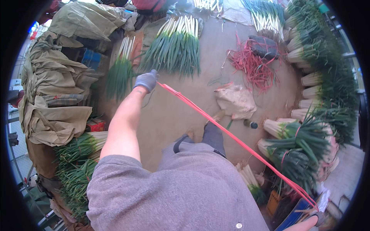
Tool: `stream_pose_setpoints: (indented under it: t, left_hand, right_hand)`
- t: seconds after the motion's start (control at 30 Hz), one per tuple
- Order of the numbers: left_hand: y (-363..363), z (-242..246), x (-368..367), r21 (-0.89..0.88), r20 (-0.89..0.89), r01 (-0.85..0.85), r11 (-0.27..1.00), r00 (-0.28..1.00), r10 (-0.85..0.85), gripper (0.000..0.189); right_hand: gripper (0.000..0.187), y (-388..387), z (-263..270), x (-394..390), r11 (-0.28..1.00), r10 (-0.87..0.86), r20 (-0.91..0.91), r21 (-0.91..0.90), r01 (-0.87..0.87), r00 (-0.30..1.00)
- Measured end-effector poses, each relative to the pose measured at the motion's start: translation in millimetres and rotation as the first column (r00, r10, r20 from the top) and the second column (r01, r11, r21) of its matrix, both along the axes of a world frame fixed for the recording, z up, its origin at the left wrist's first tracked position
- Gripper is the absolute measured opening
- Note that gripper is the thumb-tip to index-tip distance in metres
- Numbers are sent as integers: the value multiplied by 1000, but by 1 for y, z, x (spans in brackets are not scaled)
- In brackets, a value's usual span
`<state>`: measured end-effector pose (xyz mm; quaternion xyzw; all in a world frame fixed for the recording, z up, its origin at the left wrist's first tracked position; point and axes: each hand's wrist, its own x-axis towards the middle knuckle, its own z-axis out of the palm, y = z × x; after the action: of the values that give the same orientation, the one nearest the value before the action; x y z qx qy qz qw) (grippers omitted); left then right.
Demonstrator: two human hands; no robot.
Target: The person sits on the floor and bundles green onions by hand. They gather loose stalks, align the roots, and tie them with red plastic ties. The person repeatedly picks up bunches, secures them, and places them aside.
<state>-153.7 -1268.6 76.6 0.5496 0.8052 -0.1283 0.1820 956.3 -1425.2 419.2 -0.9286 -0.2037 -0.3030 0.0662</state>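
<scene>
Several strands of red plastic twine [202,112] run taut across my body from one hand to the other. My left hand [146,80], in a grey glove, grips their upper end out in front of me. At the lower right edge my right hand [320,219], partly cut off by the frame, holds the other end. Just beyond my left hand, a spread of green onions [176,47] lies on the floor with the white stalks pointing away. A smaller bunch of green onions [121,68] lies to its left.
A tangle of red twine [254,66] lies beside a dark wrapped bundle [263,46]. Nearer are a whitish sack [235,101] and a small dark cylinder [250,124]. Tied onion bundles [300,130] line the right side; more onions [78,161] and tan cloths [55,75] are at left.
</scene>
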Motion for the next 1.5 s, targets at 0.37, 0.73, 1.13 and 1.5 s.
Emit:
stream_pose_setpoints:
  t: [0.37,0.73,1.13,1.5]
  left_hand:
    - [165,28,38,-207,1,12,978,1000,-12,80]
    - [458,148,313,618,782,78,782,46,-622,75]
    - [660,83,180,45,982,65,997,183,-56,23]
    - [711,7,-17,-80,767,-276,958,597,236,21]
  right_hand:
    - [67,468,40,-102,460,883,-163,494,-738,441]
    - [15,721,62,-533,60,514,-15,998,19,-858]
    - [9,949,70,-330,55,990,-88,959,-278,-109]
    - [19,1133,-6,-106,931,335,19,-161,-328,942]
